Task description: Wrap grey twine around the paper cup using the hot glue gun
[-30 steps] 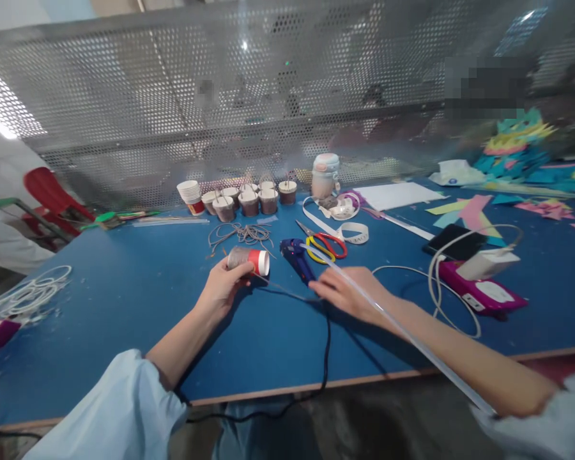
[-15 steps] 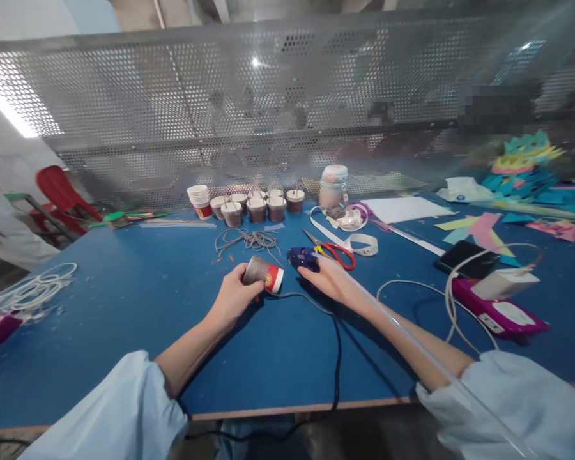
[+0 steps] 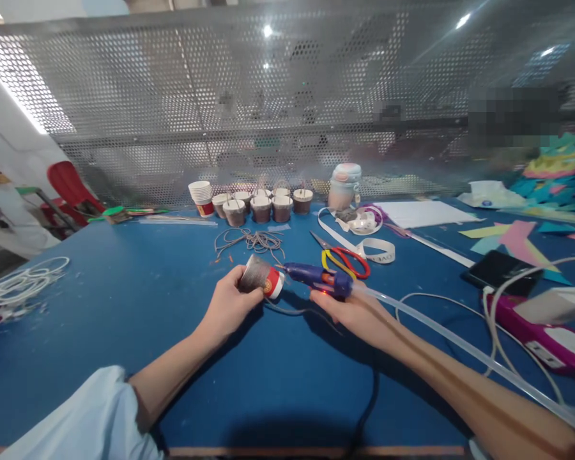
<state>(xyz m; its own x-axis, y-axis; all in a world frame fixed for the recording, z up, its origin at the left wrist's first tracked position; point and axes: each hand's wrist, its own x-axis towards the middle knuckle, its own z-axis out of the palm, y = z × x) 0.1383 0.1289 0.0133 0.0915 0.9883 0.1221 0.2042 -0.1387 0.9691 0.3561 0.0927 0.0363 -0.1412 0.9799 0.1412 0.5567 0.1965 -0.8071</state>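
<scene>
My left hand (image 3: 234, 300) is closed around a paper cup (image 3: 271, 282) tipped on its side; grey cord is wound over part of it and a red and white band shows bare. In my right hand (image 3: 349, 310) is a blue hot glue gun (image 3: 311, 277), with a small light glowing on it. A long clear glue stick (image 3: 441, 327) sticks out of its back. The gun's nozzle is at the cup, close to its wall; whether it touches I cannot tell. Loose grey cord (image 3: 253, 240) lies coiled just beyond the cup.
Several cord-wrapped cups (image 3: 261, 209) stand at the back beside a stack of paper cups (image 3: 200, 195). Scissors (image 3: 347, 260), a ribbon (image 3: 381, 250) and a jar (image 3: 344, 185) lie or stand right of centre. A black phone-like object (image 3: 501, 271) and a magenta power strip (image 3: 546, 338) are at right.
My right hand has raised the glue gun and turned it so its nozzle is at the cup. My left hand still holds the cup. The view has shifted slightly.
</scene>
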